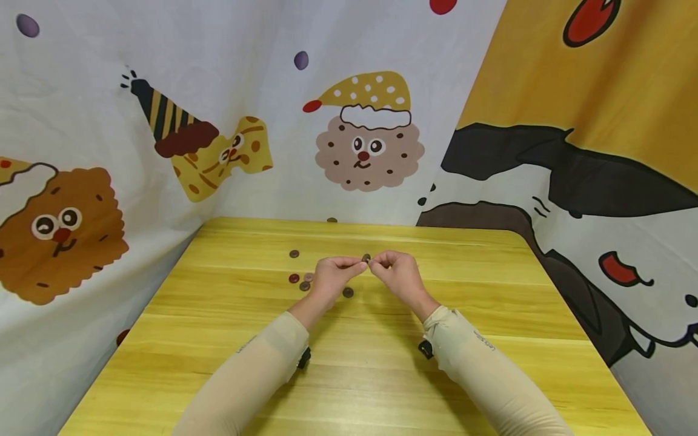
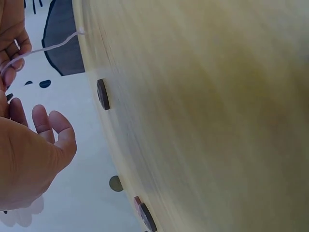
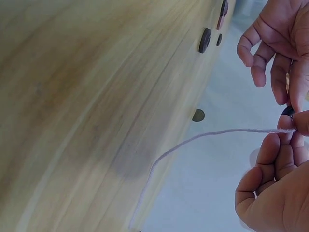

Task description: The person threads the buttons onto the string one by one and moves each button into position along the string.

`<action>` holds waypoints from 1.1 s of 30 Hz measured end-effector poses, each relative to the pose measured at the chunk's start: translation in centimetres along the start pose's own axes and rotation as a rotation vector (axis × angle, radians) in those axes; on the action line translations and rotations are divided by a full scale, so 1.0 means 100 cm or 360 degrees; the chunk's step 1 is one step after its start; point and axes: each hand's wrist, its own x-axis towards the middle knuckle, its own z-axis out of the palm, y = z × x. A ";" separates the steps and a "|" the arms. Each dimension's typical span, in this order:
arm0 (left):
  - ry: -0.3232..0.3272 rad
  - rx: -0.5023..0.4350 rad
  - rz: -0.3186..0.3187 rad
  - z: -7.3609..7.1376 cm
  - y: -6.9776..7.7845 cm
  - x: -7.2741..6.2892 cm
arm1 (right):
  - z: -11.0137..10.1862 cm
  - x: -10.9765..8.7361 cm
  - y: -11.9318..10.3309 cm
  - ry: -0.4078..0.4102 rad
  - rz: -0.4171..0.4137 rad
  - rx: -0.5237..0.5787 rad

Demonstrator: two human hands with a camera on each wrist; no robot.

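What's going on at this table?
A person is working a pale string and a dark button with both hands. The left hand pinches the button; the right hand pinches the string close beside it. Whether it's threaded, I can't tell. Five more buttons lie on the wooden table.

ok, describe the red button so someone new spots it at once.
In the head view, find the wooden table, then the left hand above it. Just left of that hand in the picture, the red button lies near a pinkish button and a brown button. It's the leftmost of those three and the only deep red one.
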 end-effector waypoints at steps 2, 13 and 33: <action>-0.0005 0.0029 0.0031 0.000 0.000 0.000 | 0.000 0.000 0.000 -0.0007 0.0000 0.0001; -0.0015 0.0405 0.0249 0.000 0.003 -0.003 | 0.000 0.000 0.004 -0.0090 0.0006 -0.0046; -0.0330 0.0216 -0.0128 -0.005 0.015 0.001 | -0.006 0.002 0.020 -0.0109 -0.0477 -0.0283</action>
